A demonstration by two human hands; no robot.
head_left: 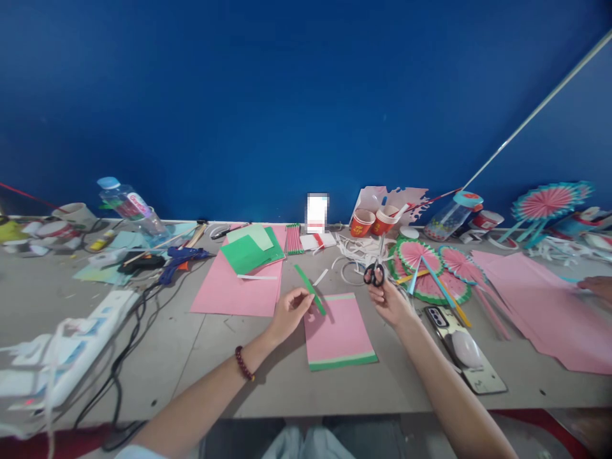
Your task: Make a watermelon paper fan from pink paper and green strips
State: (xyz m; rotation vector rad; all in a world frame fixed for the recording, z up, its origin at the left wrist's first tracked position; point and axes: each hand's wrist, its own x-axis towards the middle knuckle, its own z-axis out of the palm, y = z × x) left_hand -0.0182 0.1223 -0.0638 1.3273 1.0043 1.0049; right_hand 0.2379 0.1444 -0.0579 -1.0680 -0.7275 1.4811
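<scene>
My left hand (291,312) pinches a narrow green paper strip (306,284) between thumb and fingers, above the top edge of a pink paper sheet (338,328). That sheet has a green and pale green band along its near edge and a pale band at its far edge. In my right hand (388,298) is a pair of black-handled scissors (374,273), blades pointing away from me. Small white paper strips (320,277) lie just beyond the pink sheet. Green paper sheets (248,254) rest on a larger pink sheet (234,298) left of my hands.
Finished watermelon-like paper fans (421,258) and a phone (482,376) with a white mouse (466,349) lie to the right. Red paper cups (362,223) stand behind. A blue glue gun (179,260), cables and a power strip (90,341) occupy the left. Another person's hand (597,284) shows far right.
</scene>
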